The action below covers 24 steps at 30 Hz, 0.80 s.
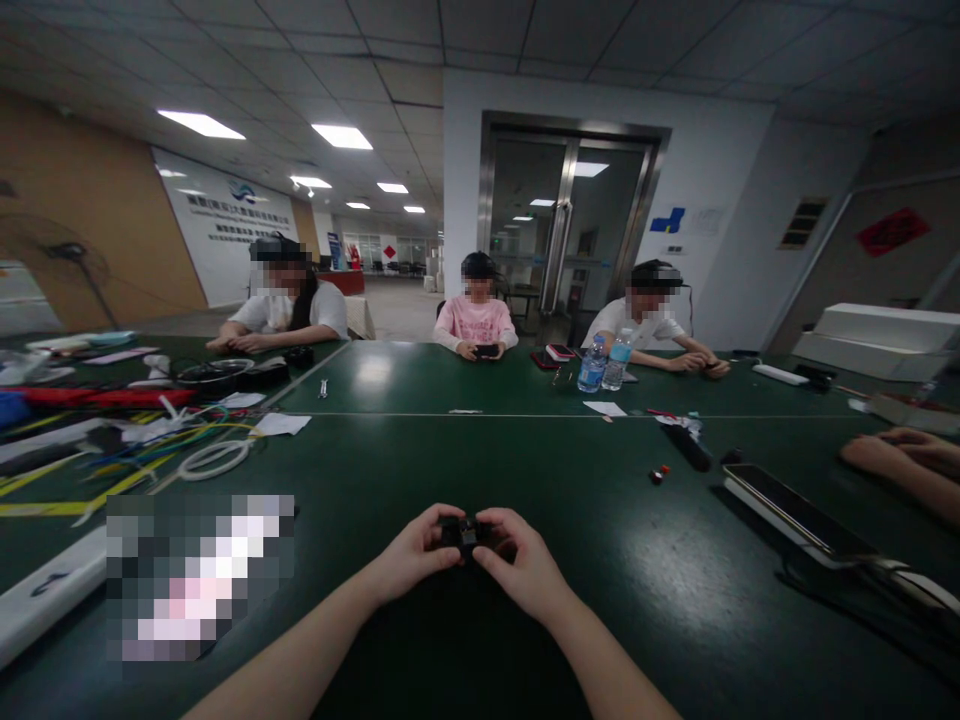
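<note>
A small black object (469, 535) is held between my two hands, just above the dark green table (540, 460). My left hand (420, 548) grips its left side with thumb and fingers. On its right side, my right hand (523, 558) has thumb and fingers closed on it. The fine shape of the object is too dark to make out.
Cables (214, 458) and a white power strip (56, 590) lie left. At right are a phone (799, 515), a small red and black piece (659, 475) and another person's hands (874, 455). Two water bottles (592, 366) (616, 362) stand farther back, near three seated people.
</note>
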Each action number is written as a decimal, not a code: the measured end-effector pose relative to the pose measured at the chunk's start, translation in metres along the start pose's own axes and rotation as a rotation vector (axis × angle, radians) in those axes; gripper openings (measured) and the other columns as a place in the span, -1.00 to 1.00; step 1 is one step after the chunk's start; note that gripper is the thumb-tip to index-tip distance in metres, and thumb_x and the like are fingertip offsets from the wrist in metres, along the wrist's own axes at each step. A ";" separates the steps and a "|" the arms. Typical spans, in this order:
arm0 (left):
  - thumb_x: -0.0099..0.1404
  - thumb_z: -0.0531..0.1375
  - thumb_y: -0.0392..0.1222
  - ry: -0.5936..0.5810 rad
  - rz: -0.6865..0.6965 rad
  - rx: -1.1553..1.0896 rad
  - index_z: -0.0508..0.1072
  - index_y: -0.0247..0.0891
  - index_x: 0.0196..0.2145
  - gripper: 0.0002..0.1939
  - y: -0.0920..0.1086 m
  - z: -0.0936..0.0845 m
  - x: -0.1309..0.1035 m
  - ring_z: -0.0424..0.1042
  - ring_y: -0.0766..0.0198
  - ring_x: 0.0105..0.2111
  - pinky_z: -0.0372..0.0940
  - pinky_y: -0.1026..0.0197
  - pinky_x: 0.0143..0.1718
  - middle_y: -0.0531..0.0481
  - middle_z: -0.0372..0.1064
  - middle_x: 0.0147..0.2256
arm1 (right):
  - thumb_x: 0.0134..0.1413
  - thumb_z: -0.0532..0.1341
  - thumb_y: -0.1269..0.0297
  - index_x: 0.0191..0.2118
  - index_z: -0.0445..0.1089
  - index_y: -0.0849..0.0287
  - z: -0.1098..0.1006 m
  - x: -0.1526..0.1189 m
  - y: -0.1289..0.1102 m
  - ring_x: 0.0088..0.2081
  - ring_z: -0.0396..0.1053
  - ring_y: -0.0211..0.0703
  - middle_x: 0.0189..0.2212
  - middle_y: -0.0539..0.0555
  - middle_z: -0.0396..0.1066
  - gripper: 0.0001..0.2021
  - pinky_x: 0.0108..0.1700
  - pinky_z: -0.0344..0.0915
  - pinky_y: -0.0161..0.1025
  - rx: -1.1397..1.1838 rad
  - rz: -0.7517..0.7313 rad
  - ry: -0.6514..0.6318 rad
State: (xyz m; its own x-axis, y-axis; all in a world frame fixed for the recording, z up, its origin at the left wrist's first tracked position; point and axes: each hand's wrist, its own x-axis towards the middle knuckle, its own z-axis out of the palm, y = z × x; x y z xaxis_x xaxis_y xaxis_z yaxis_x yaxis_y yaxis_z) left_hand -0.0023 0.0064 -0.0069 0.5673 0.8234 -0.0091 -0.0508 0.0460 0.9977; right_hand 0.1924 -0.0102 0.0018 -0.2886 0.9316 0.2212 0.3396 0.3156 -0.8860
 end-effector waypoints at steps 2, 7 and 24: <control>0.09 0.22 -0.24 0.011 -0.002 0.010 0.18 -0.17 -0.09 -0.57 -0.002 0.000 0.000 0.36 0.25 -0.26 0.22 0.15 -0.23 -0.01 0.33 -0.21 | -0.13 0.22 0.35 -0.15 0.32 0.01 0.001 -0.001 0.000 -0.09 0.28 -0.11 -0.06 0.04 0.24 -0.68 -0.17 0.28 -0.19 -0.015 -0.039 0.005; 0.10 0.21 -0.26 -0.017 -0.007 0.031 0.17 -0.18 -0.08 -0.57 0.000 0.002 0.000 0.35 0.23 -0.23 0.21 0.13 -0.21 -0.01 0.34 -0.22 | -0.12 0.24 0.31 -0.20 0.36 0.00 0.003 -0.001 -0.003 -0.04 0.24 -0.08 -0.06 0.04 0.22 -0.73 -0.06 0.23 -0.11 -0.073 -0.025 -0.053; 0.11 0.19 -0.27 -0.043 -0.018 0.005 0.17 -0.18 -0.08 -0.59 0.002 0.003 0.000 0.35 0.27 -0.26 0.20 0.15 -0.23 0.01 0.32 -0.25 | -0.08 0.20 0.35 -0.24 0.38 0.02 0.004 0.000 -0.003 -0.06 0.26 -0.14 -0.09 0.01 0.26 -0.79 -0.04 0.23 -0.14 -0.065 -0.002 -0.061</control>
State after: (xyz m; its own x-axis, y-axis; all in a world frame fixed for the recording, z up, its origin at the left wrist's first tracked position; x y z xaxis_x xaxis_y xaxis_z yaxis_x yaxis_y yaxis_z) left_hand -0.0001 0.0048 -0.0047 0.6030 0.7973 -0.0241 -0.0362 0.0576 0.9977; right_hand 0.1879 -0.0118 0.0028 -0.3427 0.9189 0.1954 0.3963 0.3300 -0.8567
